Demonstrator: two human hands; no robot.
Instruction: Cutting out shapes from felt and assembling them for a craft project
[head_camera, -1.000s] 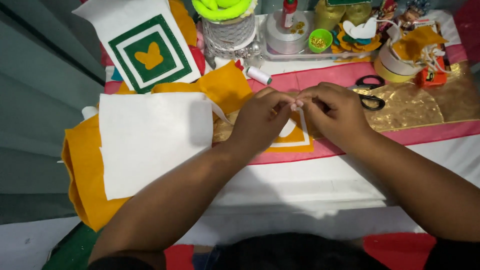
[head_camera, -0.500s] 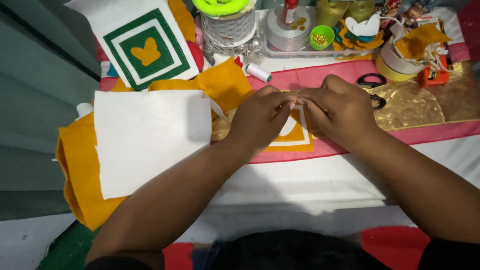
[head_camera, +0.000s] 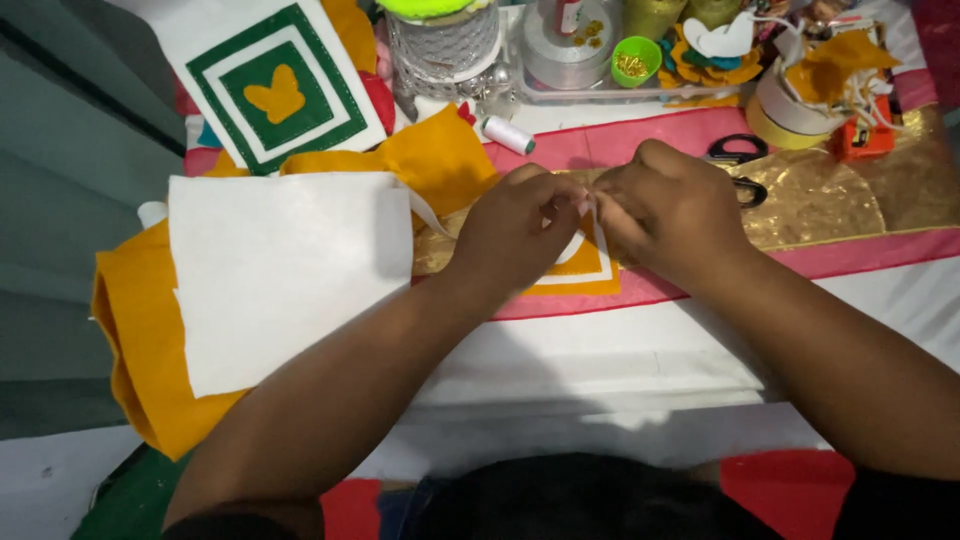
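My left hand and my right hand meet fingertip to fingertip over the middle of the table. Together they pinch a small pale thing, too small to tell what kind. Just under the hands lies an orange and white felt square, mostly hidden by my fingers. It rests on a gold cloth with a pink border. A white thread spool lies just beyond my left hand. Black scissors sit behind my right hand.
A white felt sheet lies on orange felt at the left. Behind it is a green and white square with an orange butterfly. Tape rolls, a small green cup, a clear container and felt scraps crowd the far edge.
Both hands stay pinched together at the same spot over the felt square; only small finger movements show. The view has drifted slightly.
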